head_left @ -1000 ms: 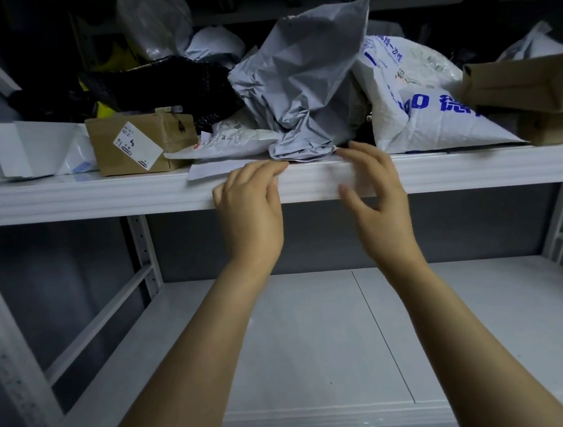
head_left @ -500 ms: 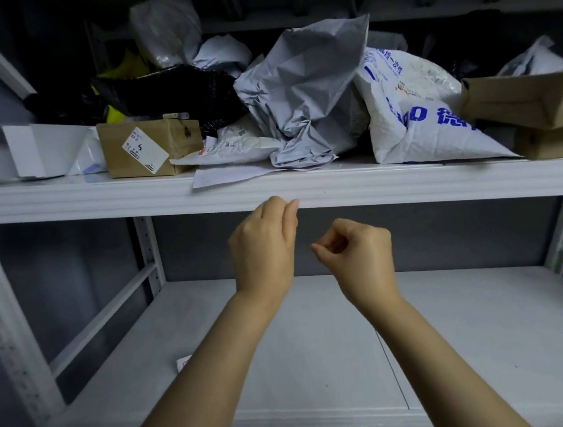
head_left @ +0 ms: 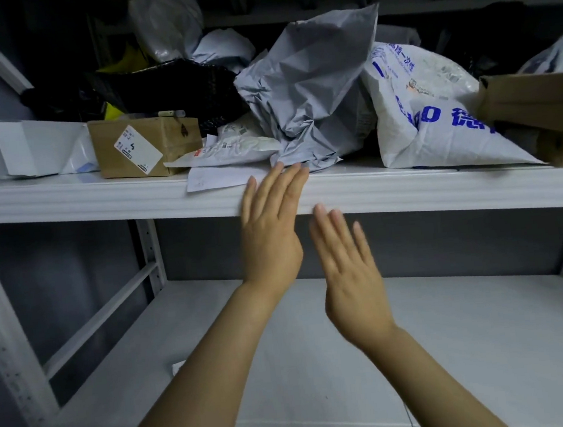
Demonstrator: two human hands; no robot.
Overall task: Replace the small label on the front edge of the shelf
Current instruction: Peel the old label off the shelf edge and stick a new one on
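Observation:
The white front edge of the upper shelf [head_left: 100, 203] runs across the view. My left hand [head_left: 271, 228] lies flat and open against that edge near the middle, fingertips reaching the shelf top. My right hand [head_left: 347, 269] is open with fingers together, just below and right of the edge, blurred and apart from it. I cannot make out a label on the edge; the left hand covers that part. A small white slip [head_left: 178, 368] lies on the lower shelf, mostly hidden by my left forearm.
The upper shelf holds a brown box [head_left: 143, 147], a crumpled grey mailer bag [head_left: 310, 93], a white bag with blue print [head_left: 428, 113], a loose paper sheet [head_left: 218, 178] and cardboard boxes [head_left: 537, 102] at the right. The lower shelf [head_left: 475, 349] is white; uprights stand at both sides.
Both hands were curled into loose fists below the edge half a second ago. Now both are opened flat, and the left hand has risen onto the shelf edge.

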